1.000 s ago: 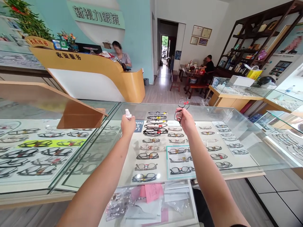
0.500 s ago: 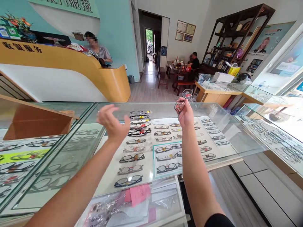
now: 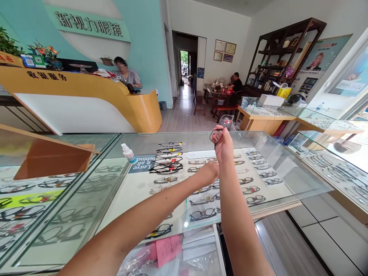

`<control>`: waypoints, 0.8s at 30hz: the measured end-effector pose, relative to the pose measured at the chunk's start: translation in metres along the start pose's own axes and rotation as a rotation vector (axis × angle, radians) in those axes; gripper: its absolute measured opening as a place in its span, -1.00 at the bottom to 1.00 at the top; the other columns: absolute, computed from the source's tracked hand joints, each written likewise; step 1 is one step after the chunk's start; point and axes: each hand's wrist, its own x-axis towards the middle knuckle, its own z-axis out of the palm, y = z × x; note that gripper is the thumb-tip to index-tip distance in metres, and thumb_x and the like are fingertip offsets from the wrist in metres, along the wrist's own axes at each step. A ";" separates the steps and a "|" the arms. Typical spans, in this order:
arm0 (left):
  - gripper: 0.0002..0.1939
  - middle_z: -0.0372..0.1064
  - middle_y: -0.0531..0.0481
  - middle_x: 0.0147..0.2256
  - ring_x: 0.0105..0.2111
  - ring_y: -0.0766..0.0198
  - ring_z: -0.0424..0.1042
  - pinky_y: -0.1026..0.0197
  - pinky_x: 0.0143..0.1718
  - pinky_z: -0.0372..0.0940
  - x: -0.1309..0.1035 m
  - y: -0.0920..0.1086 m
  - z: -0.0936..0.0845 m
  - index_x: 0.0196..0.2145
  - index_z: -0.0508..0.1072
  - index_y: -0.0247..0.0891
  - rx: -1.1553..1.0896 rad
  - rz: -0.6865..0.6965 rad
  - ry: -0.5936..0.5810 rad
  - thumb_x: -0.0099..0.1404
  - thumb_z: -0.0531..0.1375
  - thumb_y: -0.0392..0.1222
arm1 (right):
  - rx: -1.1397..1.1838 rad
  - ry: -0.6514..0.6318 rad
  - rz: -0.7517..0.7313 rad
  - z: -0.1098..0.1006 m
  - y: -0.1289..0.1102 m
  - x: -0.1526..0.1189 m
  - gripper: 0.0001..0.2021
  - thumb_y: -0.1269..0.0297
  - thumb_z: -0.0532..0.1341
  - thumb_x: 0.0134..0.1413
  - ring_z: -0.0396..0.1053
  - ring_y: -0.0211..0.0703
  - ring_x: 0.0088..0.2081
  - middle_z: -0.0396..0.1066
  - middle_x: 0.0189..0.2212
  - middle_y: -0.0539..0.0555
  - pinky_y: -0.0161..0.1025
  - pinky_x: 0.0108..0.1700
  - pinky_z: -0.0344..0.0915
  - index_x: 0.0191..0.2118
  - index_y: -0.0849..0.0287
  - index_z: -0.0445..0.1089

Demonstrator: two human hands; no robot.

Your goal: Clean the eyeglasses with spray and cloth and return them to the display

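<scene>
My right hand [image 3: 224, 147] is closed on a pair of eyeglasses [image 3: 216, 135], raised over the far part of the glass display counter [image 3: 117, 199]. The glasses have thin dark rims and a red mark on each lens. My left hand [image 3: 211, 172] reaches across and is partly behind my right forearm; its fingers are hidden, so I cannot tell what they hold. A small white spray bottle [image 3: 128, 153] with a blue label stands on the counter glass at the left. Under the glass lie rows of eyeglasses [image 3: 203, 214].
Below the counter's near edge, an open drawer [image 3: 220, 245] holds pink paper [image 3: 169, 249] and plastic bags. A brown wooden tray-like object [image 3: 54, 159] rests on the left glass. People sit at a yellow reception desk [image 3: 143, 111] and a back table.
My left hand has swung right from the counter's left side to behind my right forearm. The spray bottle shows where that hand was. My right hand still holds the eyeglasses.
</scene>
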 end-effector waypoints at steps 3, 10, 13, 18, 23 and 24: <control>-0.85 0.56 -0.14 -0.29 -0.23 -0.01 0.50 0.06 -0.11 0.30 -0.013 -0.005 -0.021 -0.28 0.59 -0.17 -0.078 -0.155 0.078 0.45 0.23 -0.19 | -0.021 0.020 -0.043 0.002 -0.005 -0.003 -0.51 -0.32 0.30 0.25 0.43 -0.17 -0.25 0.53 -0.04 0.12 -0.17 -0.17 0.41 -0.03 -0.01 0.55; -0.55 0.46 0.02 -0.37 -0.37 0.24 0.43 0.20 -0.23 0.41 -0.093 -0.030 -0.110 -0.19 0.57 -0.26 -0.773 -0.545 0.478 0.46 0.31 0.25 | 0.065 0.003 -0.025 0.018 -0.012 -0.017 -0.62 -0.21 0.35 0.24 0.40 -0.17 -0.27 0.53 -0.13 0.09 -0.18 -0.17 0.41 -0.11 0.00 0.57; -0.65 0.58 -0.11 -0.23 -0.25 0.19 0.56 0.18 -0.18 0.51 -0.118 -0.038 -0.135 -0.10 0.60 -0.29 -1.080 -0.647 0.703 0.45 0.40 0.08 | 0.035 -0.124 0.086 0.036 -0.002 -0.028 -0.64 -0.17 0.38 0.23 0.41 -0.14 -0.26 0.55 -0.14 0.11 -0.18 -0.20 0.40 -0.15 0.03 0.59; -0.77 0.63 -0.23 0.00 -0.17 0.21 0.63 0.26 -0.28 0.54 -0.138 -0.043 -0.151 0.04 0.60 -0.30 -1.346 -0.638 0.883 0.54 0.31 -0.12 | -0.091 -0.348 0.251 0.064 0.023 -0.052 -0.61 -0.17 0.39 0.23 0.43 -0.10 -0.23 0.60 -0.13 0.13 -0.17 -0.16 0.38 -0.19 0.08 0.63; -0.81 0.64 -0.22 -0.05 -0.20 0.19 0.65 0.22 -0.25 0.58 -0.145 -0.042 -0.155 0.01 0.60 -0.32 -1.422 -0.622 0.800 0.55 0.30 -0.17 | -0.192 -0.494 0.346 0.070 0.039 -0.063 -0.57 -0.23 0.37 0.28 0.44 -0.04 -0.17 0.61 -0.16 0.13 -0.16 -0.14 0.34 -0.16 0.08 0.66; -0.82 0.65 -0.21 -0.06 -0.22 0.20 0.65 0.22 -0.24 0.58 -0.146 -0.042 -0.156 0.01 0.59 -0.32 -1.434 -0.619 0.781 0.55 0.30 -0.18 | -0.202 -0.501 0.347 0.069 0.041 -0.063 -0.57 -0.22 0.37 0.29 0.44 -0.05 -0.18 0.61 -0.17 0.12 -0.16 -0.14 0.33 -0.16 0.08 0.66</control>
